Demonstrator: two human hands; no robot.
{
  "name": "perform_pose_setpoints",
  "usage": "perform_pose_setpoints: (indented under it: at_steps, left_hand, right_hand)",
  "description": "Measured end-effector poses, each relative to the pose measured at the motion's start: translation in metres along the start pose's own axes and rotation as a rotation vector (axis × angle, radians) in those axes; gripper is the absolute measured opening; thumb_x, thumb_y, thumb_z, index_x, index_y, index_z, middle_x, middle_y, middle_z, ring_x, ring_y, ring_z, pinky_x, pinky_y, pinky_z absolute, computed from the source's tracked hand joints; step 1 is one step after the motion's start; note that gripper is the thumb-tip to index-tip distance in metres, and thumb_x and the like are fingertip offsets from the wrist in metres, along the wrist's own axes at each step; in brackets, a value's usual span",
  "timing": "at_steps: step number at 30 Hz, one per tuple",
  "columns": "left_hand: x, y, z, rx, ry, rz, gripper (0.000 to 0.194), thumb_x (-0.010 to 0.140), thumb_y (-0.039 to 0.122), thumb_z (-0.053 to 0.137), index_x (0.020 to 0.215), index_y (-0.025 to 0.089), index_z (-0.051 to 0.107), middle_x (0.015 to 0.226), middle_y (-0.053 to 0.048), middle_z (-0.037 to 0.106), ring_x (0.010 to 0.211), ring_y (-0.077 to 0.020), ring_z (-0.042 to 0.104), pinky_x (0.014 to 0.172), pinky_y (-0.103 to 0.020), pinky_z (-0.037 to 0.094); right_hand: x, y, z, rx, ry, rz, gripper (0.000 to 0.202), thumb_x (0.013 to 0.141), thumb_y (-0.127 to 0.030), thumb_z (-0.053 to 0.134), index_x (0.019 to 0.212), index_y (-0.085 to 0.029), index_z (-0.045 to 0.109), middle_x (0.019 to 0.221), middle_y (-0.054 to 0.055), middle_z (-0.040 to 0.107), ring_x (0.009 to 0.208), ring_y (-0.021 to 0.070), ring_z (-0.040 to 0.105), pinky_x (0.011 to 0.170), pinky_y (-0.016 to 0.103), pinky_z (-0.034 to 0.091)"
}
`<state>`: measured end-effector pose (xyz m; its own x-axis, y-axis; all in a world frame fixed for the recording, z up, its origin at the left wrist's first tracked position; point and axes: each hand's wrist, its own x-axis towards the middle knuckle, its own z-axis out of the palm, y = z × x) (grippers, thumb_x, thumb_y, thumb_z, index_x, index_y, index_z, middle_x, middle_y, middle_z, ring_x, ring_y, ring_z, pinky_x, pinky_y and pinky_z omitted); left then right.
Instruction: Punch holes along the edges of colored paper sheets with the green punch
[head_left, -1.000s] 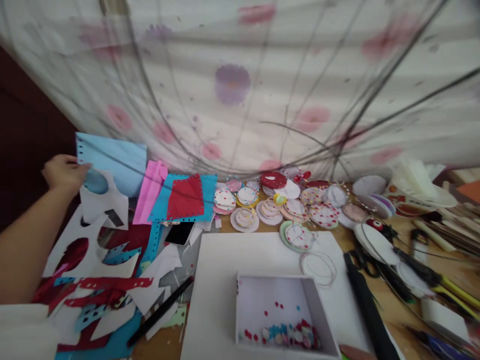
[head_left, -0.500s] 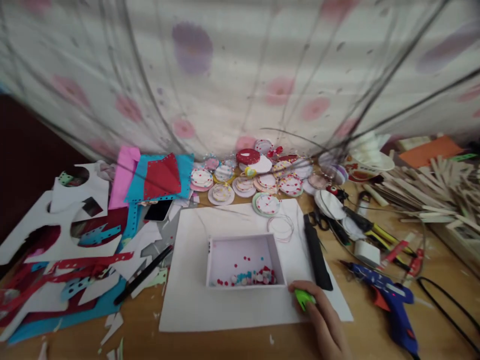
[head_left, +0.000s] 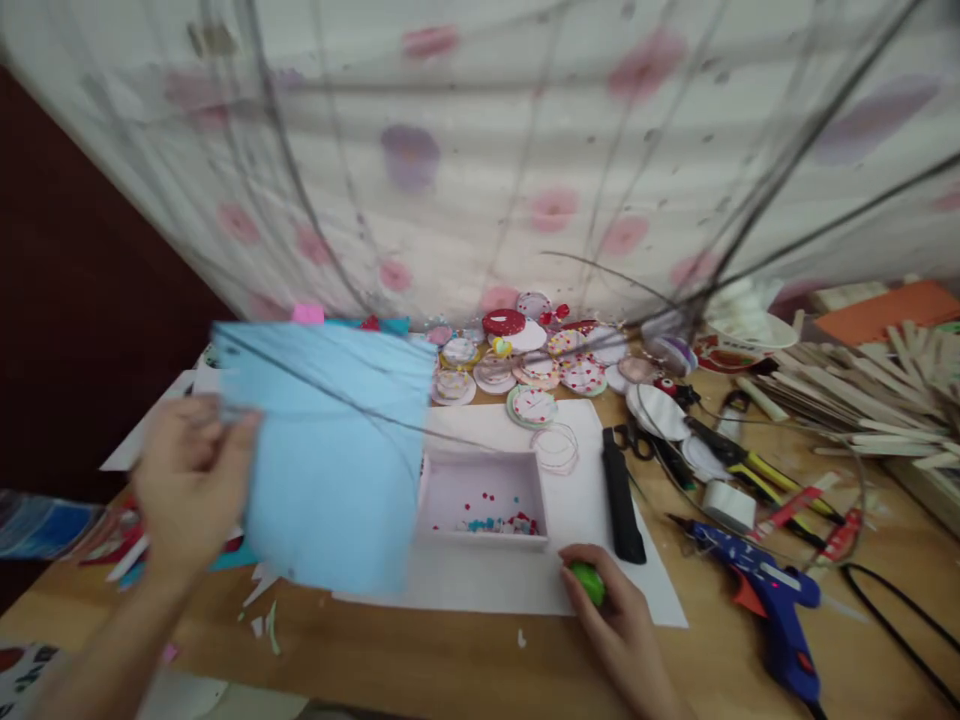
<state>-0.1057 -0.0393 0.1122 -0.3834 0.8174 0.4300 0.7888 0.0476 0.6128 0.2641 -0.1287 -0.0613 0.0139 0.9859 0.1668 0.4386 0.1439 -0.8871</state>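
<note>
My left hand (head_left: 196, 480) pinches the left edge of a light blue sheet of paper (head_left: 330, 465), held up above the desk and blurred by motion. The sheet covers much of the scrap pile and the left part of the white paper. In my right hand (head_left: 611, 605) is a small green craft punch (head_left: 587, 583), mostly wrapped by the fingers. Just beyond that hand, a shallow white box (head_left: 484, 480) holds small red, blue and white paper bits (head_left: 499, 523). The box rests on a white sheet (head_left: 465, 582).
Decorated paper discs (head_left: 536, 370) line the back by the curtain. On the right are a black utility-like strip (head_left: 621, 505), scissors (head_left: 637, 443), yellow-black pliers (head_left: 750, 475), a blue glue gun (head_left: 784, 600) and wooden sticks (head_left: 855, 385). Paper scraps (head_left: 270, 620) lie front left.
My left hand has come into view from the left with the light blue sheet. The right hand keeps the green punch and sits slightly lower and left in view. The view has shifted.
</note>
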Motion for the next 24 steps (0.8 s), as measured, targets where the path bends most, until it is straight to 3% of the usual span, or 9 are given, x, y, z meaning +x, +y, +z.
perform_pose_setpoints:
  at_steps: [3, 7, 11, 13, 16, 21, 24]
  left_hand:
    - [-0.049, 0.011, 0.025, -0.189, -0.052, -0.035, 0.028, 0.081, 0.048, 0.057, 0.102, 0.031, 0.051, 0.086, 0.001, 0.066, 0.079, -0.0240, 0.067, 0.067, -0.036, 0.056]
    - [-0.102, 0.013, 0.050, -0.350, -0.179, -0.176, 0.026, 0.078, 0.049, 0.058, 0.096, 0.033, 0.049, 0.087, 0.000, 0.067, 0.076, -0.0249, 0.066, 0.065, -0.037, 0.055]
    - [-0.138, 0.011, 0.063, -0.447, -0.249, -0.292, 0.032, 0.076, 0.055, 0.059, 0.097, 0.034, 0.047, 0.084, -0.002, 0.067, 0.075, -0.0257, 0.065, 0.066, -0.038, 0.053]
    - [-0.152, 0.010, 0.066, -0.458, -0.280, -0.338, 0.033, 0.077, 0.056, 0.057, 0.099, 0.034, 0.048, 0.076, -0.002, 0.066, 0.067, -0.0245, 0.065, 0.058, -0.036, 0.052]
    - [-0.164, 0.009, 0.068, -0.477, -0.296, -0.405, 0.036, 0.078, 0.059, 0.056, 0.100, 0.032, 0.048, 0.069, 0.000, 0.065, 0.060, -0.0226, 0.064, 0.050, -0.032, 0.050]
    - [-0.171, 0.007, 0.060, -0.596, -0.358, -0.492, 0.041, 0.079, 0.052, 0.062, 0.106, 0.024, 0.050, 0.081, -0.002, 0.069, 0.074, -0.0207, 0.067, 0.063, -0.027, 0.053]
    - [-0.174, 0.008, 0.053, -0.670, -0.462, -0.518, 0.042, 0.075, 0.049, 0.069, 0.103, 0.021, 0.054, 0.081, -0.001, 0.069, 0.077, -0.0193, 0.066, 0.067, -0.024, 0.052]
  right_hand:
    - [0.001, -0.002, 0.003, -0.027, -0.015, -0.025, 0.018, 0.090, -0.034, 0.053, 0.102, -0.020, 0.057, 0.081, 0.003, 0.066, 0.074, 0.0181, 0.065, 0.067, 0.023, 0.051]
    - [0.008, -0.009, 0.005, -0.118, -0.048, -0.001, 0.021, 0.090, -0.038, 0.052, 0.102, -0.020, 0.053, 0.075, 0.001, 0.064, 0.064, 0.0168, 0.063, 0.061, 0.024, 0.050]
    - [0.023, -0.018, 0.001, -0.235, -0.063, -0.052, 0.037, 0.092, -0.035, 0.050, 0.126, -0.021, 0.046, 0.082, 0.002, 0.064, 0.069, 0.0185, 0.064, 0.063, 0.026, 0.049]
    - [0.030, -0.023, -0.003, -0.307, -0.138, -0.149, 0.034, 0.093, -0.030, 0.046, 0.126, -0.023, 0.050, 0.086, 0.003, 0.062, 0.076, 0.0203, 0.063, 0.067, 0.028, 0.049]
    - [0.035, -0.028, -0.011, -0.330, -0.240, -0.242, 0.021, 0.094, -0.025, 0.044, 0.105, -0.024, 0.062, 0.088, 0.005, 0.060, 0.083, 0.0210, 0.061, 0.071, 0.029, 0.049]
    - [0.022, -0.027, -0.033, -0.278, -0.358, -0.258, 0.019, 0.094, -0.020, 0.044, 0.101, -0.023, 0.062, 0.091, 0.006, 0.058, 0.083, 0.0195, 0.060, 0.072, 0.029, 0.049]
    - [0.009, -0.021, -0.048, -0.267, -0.400, -0.235, 0.018, 0.093, -0.018, 0.046, 0.099, -0.024, 0.062, 0.093, 0.007, 0.058, 0.084, 0.0193, 0.060, 0.072, 0.029, 0.050]
